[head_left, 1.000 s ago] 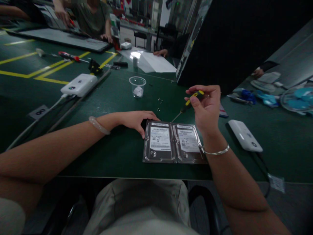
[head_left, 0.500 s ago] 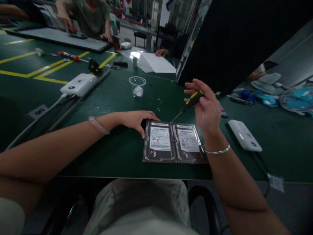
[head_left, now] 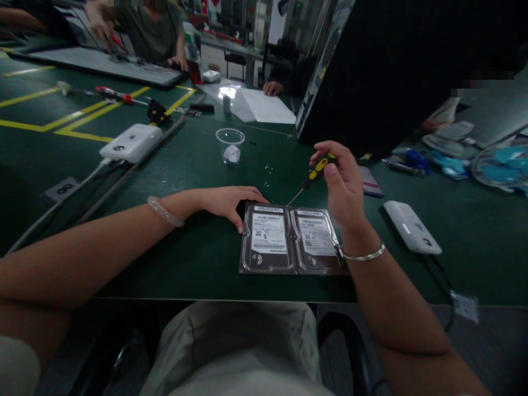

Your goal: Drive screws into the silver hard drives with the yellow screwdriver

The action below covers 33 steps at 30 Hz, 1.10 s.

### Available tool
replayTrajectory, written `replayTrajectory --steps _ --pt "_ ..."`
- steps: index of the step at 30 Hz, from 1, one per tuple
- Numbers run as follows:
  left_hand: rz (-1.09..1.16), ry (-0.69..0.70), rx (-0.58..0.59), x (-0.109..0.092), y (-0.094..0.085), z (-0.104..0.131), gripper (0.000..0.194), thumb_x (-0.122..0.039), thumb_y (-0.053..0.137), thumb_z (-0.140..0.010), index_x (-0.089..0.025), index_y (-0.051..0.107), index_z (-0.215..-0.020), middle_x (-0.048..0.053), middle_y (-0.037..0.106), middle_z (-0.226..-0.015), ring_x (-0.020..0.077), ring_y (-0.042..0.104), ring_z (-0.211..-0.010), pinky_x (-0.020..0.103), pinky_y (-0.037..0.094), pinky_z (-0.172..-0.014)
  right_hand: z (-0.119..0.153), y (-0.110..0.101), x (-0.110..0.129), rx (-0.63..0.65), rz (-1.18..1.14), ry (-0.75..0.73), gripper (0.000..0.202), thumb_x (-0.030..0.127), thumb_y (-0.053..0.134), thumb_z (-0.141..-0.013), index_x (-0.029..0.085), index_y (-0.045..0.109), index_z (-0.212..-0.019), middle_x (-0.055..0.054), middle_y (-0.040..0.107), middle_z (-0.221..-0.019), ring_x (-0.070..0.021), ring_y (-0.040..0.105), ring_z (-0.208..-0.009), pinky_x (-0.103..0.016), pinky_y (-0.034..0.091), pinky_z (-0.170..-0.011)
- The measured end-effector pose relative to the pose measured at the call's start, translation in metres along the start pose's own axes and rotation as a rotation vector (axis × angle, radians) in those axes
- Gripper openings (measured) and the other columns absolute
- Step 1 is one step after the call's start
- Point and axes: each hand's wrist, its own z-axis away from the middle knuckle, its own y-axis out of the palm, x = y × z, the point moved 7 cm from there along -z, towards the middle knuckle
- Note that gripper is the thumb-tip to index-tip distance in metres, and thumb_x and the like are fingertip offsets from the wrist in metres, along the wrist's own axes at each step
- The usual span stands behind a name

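Fingers of the right hand (head_left: 345, 190) are curled round a yellow-and-black screwdriver (head_left: 315, 169), its shaft slanting down and away from them to the far edge of two hard drives, right by where they meet. Left hand (head_left: 218, 202) now: thumb and fingers parted wide around the far outer corner of the left hard drive (head_left: 270, 234), seemingly bracing it, while the right hard drive (head_left: 314, 234) lies flat alongside, nearer the right wrist. Looks like driver work at that edge, though whether the tip sits in a screw, I can't tell. Judging by the slant, a seated tip and a small, even twist are what it calls for, with the left fingers firm on the corner. Just beyond both sets of fingertips, tiny screws (head_left: 266, 185) dot the green tabletop (head_left: 198, 258), easily knocked by a sleeve or knuckle.
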Motion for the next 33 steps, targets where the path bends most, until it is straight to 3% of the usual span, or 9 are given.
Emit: replayTrajectory --steps 4,7,11,14,19,21,26,30,33 --pt "0.005 0.002 -0.003 -0.001 0.0 0.0 0.089 -0.052 0.089 -0.065 -0.027 0.052 -0.142 0.01 0.054 -0.139 0.0291 0.053 -0.131 0.041 0.038 -0.114 0.002 0.002 -0.01 0.041 -0.125 0.068 0.038 0.051 0.048 -0.097 0.037 0.06 -0.131 -0.001 0.066 -0.125 -0.0214 0.063 -0.113 -0.045 0.053 -0.101" --pt "0.014 0.004 -0.002 -0.001 0.0 0.0 0.09 -0.052 0.09 -0.064 -0.026 0.052 -0.142 0.01 0.054 -0.14 0.0295 0.052 -0.132 0.041 0.037 -0.115 0.0 0.0 -0.013 0.014 -0.071 0.044 0.033 0.046 0.056 -0.096 0.04 0.061 -0.128 0.001 0.066 -0.117 -0.0176 0.066 -0.104 -0.04 0.056 -0.094" --pt "0.017 0.002 0.002 -0.002 0.0 0.0 0.089 -0.051 0.089 -0.065 -0.026 0.052 -0.142 0.011 0.054 -0.14 0.0297 0.052 -0.132 0.042 0.037 -0.114 -0.002 -0.008 -0.005 -0.09 0.119 -0.061 0.031 0.048 0.075 -0.081 0.035 0.069 -0.109 0.001 0.059 -0.096 -0.0143 0.059 -0.084 -0.031 0.054 -0.073" --pt "0.016 0.008 -0.004 -0.003 0.0 0.0 0.089 -0.051 0.089 -0.065 -0.027 0.052 -0.142 0.01 0.054 -0.139 0.0295 0.053 -0.131 0.042 0.037 -0.114 -0.001 -0.009 0.001 -0.112 0.225 -0.086 0.033 0.053 0.077 -0.078 0.032 0.068 -0.102 0.001 0.057 -0.094 -0.0157 0.055 -0.084 -0.034 0.053 -0.079" --pt "0.027 0.005 -0.006 0.0 0.0 0.0 0.09 -0.05 0.09 -0.064 -0.028 0.052 -0.142 0.009 0.054 -0.139 0.0282 0.052 -0.132 0.04 0.037 -0.114 0.001 -0.008 -0.006 -0.073 0.135 -0.009 0.029 0.046 0.053 -0.095 0.033 0.065 -0.118 -0.003 0.061 -0.11 -0.0206 0.058 -0.103 -0.042 0.049 -0.097" --pt "0.028 0.009 -0.005 0.001 0.0 0.0 0.09 -0.051 0.09 -0.064 -0.027 0.052 -0.142 0.009 0.054 -0.139 0.0285 0.052 -0.132 0.04 0.037 -0.114 0.002 -0.008 -0.012 -0.059 0.051 0.037 0.033 0.038 0.047 -0.094 0.032 0.064 -0.122 -0.003 0.062 -0.12 -0.0223 0.057 -0.113 -0.043 0.045 -0.105" --pt "0.023 -0.007 0.002 0.001 0.001 0.0 0.091 -0.05 0.091 -0.063 -0.025 0.052 -0.142 0.011 0.053 -0.14 0.0291 0.051 -0.133 0.041 0.037 -0.115 0.003 -0.007 -0.018 -0.064 0.063 0.045 0.037 0.028 0.058 -0.089 0.035 0.06 -0.125 0.0 0.06 -0.129 -0.0184 0.06 -0.114 -0.039 0.049 -0.098" --pt "0.019 0.002 -0.003 0.0 0.0 -0.001 0.09 -0.052 0.09 -0.063 -0.026 0.053 -0.141 0.01 0.054 -0.139 0.0291 0.052 -0.132 0.041 0.038 -0.114 0.001 -0.008 -0.017 -0.102 0.098 -0.004 0.032 0.034 0.076 -0.081 0.033 0.062 -0.109 0.001 0.063 -0.118 -0.0165 0.061 -0.107 -0.037 0.05 -0.097" --pt "0.019 0.016 -0.007 0.0 0.0 0.0 0.09 -0.053 0.09 -0.064 -0.027 0.053 -0.141 0.01 0.055 -0.138 0.0287 0.053 -0.131 0.041 0.038 -0.114 0.0 -0.004 -0.019 -0.096 0.067 0.001 0.03 0.037 0.078 -0.08 0.033 0.062 -0.105 0.003 0.065 -0.103 -0.0147 0.063 -0.095 -0.034 0.054 -0.088"
